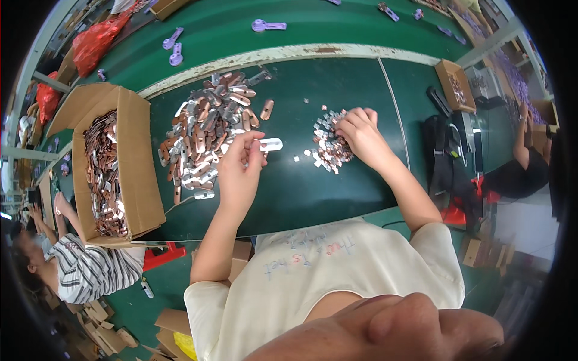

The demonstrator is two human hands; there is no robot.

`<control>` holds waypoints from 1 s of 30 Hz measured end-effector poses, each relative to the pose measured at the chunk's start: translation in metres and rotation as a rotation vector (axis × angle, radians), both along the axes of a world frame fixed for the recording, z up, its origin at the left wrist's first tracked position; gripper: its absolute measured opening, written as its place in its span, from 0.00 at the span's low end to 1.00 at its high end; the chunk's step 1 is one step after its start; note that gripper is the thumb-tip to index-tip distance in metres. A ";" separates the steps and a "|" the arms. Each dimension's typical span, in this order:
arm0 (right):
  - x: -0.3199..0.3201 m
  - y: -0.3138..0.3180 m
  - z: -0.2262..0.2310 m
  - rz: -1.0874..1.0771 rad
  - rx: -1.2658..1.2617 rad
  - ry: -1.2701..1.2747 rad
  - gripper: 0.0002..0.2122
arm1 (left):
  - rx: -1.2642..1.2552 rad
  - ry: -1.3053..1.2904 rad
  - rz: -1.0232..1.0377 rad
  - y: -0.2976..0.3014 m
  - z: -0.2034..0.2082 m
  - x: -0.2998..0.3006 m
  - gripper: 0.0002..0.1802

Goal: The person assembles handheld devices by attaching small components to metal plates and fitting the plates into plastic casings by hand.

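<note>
Between its thumb and fingertips my left hand [239, 165] pinches a shiny silver oblong metal piece with rounded ends [272, 144]. Left of that hand lies a heap of similar oblong pieces [208, 114], some silver and some copper-coloured; one copper piece [267, 109] lies apart from it. My right hand [364, 137] is at the right edge of a smaller pile of tiny square pieces [328, 143], silver and copper in colour. Its fingers are bent down into the pile, and their tips hide whatever they grasp.
An open cardboard box [139, 162] full of oblong pieces stands at the table's left. Past the worn ledge [325, 49], a green belt [223, 36] carries purple parts. At the right are a small carton [450, 75] and dark tools. Other people sit on both sides.
</note>
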State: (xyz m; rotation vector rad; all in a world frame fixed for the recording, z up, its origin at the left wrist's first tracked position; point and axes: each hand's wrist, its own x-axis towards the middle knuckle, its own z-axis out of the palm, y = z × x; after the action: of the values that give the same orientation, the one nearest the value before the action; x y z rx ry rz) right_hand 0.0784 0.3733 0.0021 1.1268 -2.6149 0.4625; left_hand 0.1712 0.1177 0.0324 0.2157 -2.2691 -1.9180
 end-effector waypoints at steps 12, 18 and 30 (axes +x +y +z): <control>0.029 -0.006 0.026 -0.138 -1.046 -0.863 0.07 | 0.448 0.013 0.005 0.045 0.001 0.008 0.09; 0.035 -0.013 0.072 0.051 -1.246 -1.079 0.11 | 0.577 0.071 -0.011 0.037 0.016 -0.001 0.07; 0.022 -0.043 0.081 0.114 -1.165 -1.163 0.10 | 0.457 0.068 -0.040 0.032 0.033 -0.007 0.14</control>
State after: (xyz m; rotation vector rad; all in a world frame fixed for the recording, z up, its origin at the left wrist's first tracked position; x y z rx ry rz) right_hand 0.1004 0.3303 0.0835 0.5711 -2.0541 2.7947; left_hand 0.1646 0.1497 0.0653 0.1560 -1.7762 -2.4004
